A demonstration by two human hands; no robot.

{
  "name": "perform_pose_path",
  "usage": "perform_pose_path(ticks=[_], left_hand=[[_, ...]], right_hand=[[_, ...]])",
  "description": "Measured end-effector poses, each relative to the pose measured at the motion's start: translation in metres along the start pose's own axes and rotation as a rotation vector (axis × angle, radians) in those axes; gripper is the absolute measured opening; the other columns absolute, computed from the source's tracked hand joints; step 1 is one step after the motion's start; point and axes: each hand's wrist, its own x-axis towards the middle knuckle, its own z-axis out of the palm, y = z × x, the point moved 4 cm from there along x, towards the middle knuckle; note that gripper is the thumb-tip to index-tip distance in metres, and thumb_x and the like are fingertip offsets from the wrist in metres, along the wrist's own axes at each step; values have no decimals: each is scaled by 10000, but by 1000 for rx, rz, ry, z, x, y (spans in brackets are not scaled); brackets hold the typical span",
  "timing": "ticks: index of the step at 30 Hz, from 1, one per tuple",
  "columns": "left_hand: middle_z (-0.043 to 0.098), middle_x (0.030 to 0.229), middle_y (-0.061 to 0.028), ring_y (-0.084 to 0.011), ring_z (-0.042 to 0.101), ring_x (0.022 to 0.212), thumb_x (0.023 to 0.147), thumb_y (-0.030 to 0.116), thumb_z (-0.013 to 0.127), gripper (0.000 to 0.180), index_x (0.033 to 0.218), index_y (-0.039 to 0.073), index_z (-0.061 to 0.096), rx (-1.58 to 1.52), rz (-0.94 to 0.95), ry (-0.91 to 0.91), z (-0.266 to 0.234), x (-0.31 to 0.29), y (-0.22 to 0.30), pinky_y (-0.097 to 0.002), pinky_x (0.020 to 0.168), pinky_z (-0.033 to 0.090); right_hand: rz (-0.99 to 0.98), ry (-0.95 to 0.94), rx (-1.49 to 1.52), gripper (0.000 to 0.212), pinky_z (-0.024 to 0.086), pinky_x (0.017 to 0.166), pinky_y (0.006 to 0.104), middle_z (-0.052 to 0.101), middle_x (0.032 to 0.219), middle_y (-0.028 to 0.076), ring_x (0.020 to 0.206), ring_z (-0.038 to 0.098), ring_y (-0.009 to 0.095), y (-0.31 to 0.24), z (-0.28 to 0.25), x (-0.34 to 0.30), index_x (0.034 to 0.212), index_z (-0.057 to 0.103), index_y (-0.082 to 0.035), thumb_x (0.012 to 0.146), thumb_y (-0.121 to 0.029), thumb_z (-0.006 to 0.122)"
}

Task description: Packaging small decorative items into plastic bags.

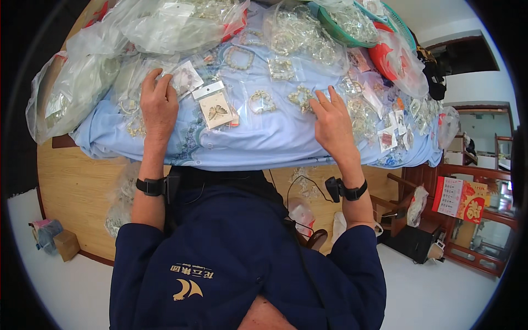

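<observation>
My left hand rests palm down on the left of the blue cloth, fingers apart, beside a clear packet with a pale card. My right hand is further right with its fingers spread; the fingertips reach the edge of a pale beaded bracelet. Whether they touch it I cannot tell. Between my hands lie a card with a butterfly-shaped piece in a clear sleeve and another bagged beaded bracelet. A round bead bracelet lies behind them.
Large clear plastic bags crowd the back left. A bag of pale jewellery, a green basket and a red-and-white bag stand at the back right. Several small packets cover the right side. A wooden chair stands beyond my right arm.
</observation>
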Motion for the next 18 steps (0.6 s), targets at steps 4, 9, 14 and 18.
perform_pose_path(ticks=[4, 9, 14, 18], left_hand=[[595, 1129, -191, -364, 582, 1031, 777, -35, 592, 207, 972, -5, 656, 5, 1, -4, -1, -1, 0, -404, 862, 481], [598, 1134, -184, -351, 591, 1017, 789, -36, 590, 200, 977, -11, 653, 18, 18, 0, 1, 0, 1, -387, 847, 483], [597, 1127, -198, -365, 582, 1028, 777, -36, 588, 206, 970, -7, 654, 13, 4, -10, 2, -1, 0, -404, 859, 484], [596, 1128, -197, -364, 583, 1024, 778, -35, 589, 205, 970, -5, 655, 14, 2, -7, 1, -1, 0, -404, 858, 484]], right_hand=[[182, 10, 358, 219, 475, 844, 425, 646, 1060, 165, 1056, 579, 360, -19, 0, 5, 980, 648, -11, 768, -18, 594], [355, -131, 457, 205, 476, 761, 426, 651, 956, 166, 897, 604, 339, -41, 25, 23, 943, 648, -8, 789, -143, 664], [369, -95, 419, 257, 483, 692, 410, 646, 828, 142, 743, 609, 320, -56, 52, 38, 902, 625, 6, 780, -205, 705], [457, -94, 712, 228, 474, 611, 358, 632, 817, 114, 678, 603, 248, -48, 71, 34, 913, 605, 4, 794, -167, 699]])
